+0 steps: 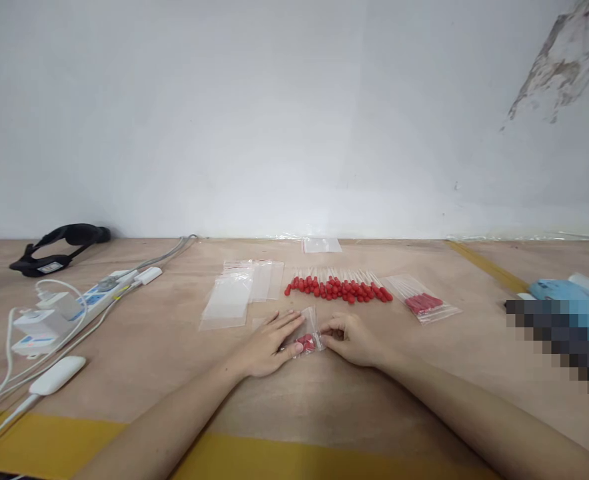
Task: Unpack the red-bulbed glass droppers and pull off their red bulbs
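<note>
Clear plastic bag (308, 337) of red-bulbed droppers lies at centre frame on the worktop (174, 347), left hand (269, 347) pressing flat on it, right hand (347, 339) apparently pinching its edge. Loose droppers (339, 288) lie just above, empty bags (237, 293) to their left.

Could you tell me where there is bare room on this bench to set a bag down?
Bare wood lies between the power strip and the empty bags, and right of the right hand, below the filled bag. The near strip before the yellow tape holds only the forearms. It is crowded mid-bench: droppers behind, both hands on a small bag, left hand flat.
</note>
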Motion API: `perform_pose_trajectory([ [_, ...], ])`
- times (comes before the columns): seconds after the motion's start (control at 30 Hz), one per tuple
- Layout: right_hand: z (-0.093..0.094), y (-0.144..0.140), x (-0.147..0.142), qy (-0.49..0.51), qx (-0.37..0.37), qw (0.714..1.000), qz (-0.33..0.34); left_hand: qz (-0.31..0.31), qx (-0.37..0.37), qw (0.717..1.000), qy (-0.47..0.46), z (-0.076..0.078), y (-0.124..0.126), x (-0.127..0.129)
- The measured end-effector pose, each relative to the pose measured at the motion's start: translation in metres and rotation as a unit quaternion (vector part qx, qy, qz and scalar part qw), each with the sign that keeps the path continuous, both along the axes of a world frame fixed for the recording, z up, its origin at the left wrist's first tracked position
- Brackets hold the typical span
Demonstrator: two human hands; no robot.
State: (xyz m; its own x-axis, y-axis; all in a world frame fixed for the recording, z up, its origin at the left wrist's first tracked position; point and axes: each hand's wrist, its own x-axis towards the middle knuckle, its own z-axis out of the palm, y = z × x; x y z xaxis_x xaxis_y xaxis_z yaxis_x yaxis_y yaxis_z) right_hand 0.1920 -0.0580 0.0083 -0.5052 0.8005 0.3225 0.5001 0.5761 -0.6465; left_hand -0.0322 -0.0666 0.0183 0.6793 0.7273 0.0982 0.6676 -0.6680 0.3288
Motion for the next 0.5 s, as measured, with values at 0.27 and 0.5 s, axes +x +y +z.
perform_pose_trajectory([
  [0.27, -0.0017, 0.0070, -0.0024, 0.072, -0.013, 0.991, 0.114, -0.030, 0.002, 1.000, -0.002, 0.0005, -0.0008, 0.0046],
  [0.5, 0.0079, 0.0063, 0.0013, -0.032, -0.081, 0.980, 0.179, -0.040, 0.004, 0.999, 0.006, 0.0012, -0.0042, 0.0074],
])
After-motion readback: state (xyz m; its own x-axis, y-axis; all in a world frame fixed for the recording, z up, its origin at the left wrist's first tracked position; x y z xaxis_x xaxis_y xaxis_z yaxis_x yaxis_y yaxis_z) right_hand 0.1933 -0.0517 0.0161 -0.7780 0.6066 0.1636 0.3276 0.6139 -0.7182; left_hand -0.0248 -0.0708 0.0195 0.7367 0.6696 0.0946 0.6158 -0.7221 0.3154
